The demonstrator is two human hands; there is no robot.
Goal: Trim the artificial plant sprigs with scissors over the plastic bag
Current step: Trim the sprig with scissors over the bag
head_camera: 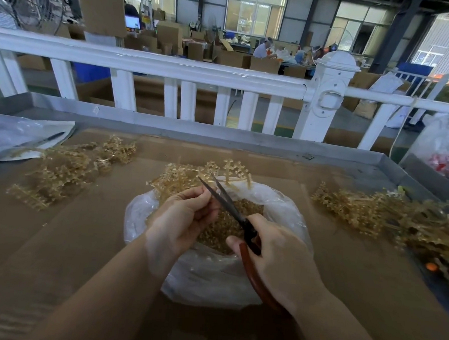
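Over the clear plastic bag (212, 281) on the cardboard-covered table (84, 240), the left hand (182, 217) pinches a tan sprig (191, 177) between its fingertips. The right hand (278, 258) grips red-handled scissors (241, 220), blades parted in a narrow V just beside the left fingers. More sprigs lie in a left pile (67, 172) and a right pile (387, 217).

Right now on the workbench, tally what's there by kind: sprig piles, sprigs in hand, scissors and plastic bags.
Loose sprig piles: 2, left pile and right pile
Held sprig: 1, in the left hand
Scissors: 1, in the right hand
Plastic bags: 2, the centre bag and a far-left bag
Total: 6
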